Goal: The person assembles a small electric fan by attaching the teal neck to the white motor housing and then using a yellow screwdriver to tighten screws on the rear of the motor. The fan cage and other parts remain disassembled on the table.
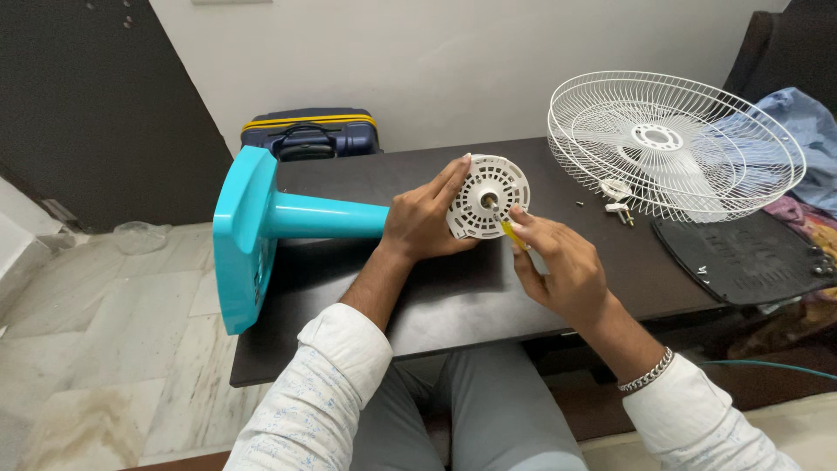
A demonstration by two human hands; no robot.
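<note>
A teal fan stand point(261, 218) lies on its side on the dark table point(453, 301), its base toward the left edge. My left hand point(423, 218) grips the white round motor housing point(488, 196) at the stand's top end. My right hand point(562, 266) holds a small yellow-handled screwdriver point(510, 228) with its tip at the housing's centre shaft.
A white wire fan grille point(671, 144) rests on the table's far right, with a white plug and a few small screws point(621, 208) beside it. A black flat panel point(741, 257) lies at the right. A dark blue suitcase point(309, 133) stands behind the table.
</note>
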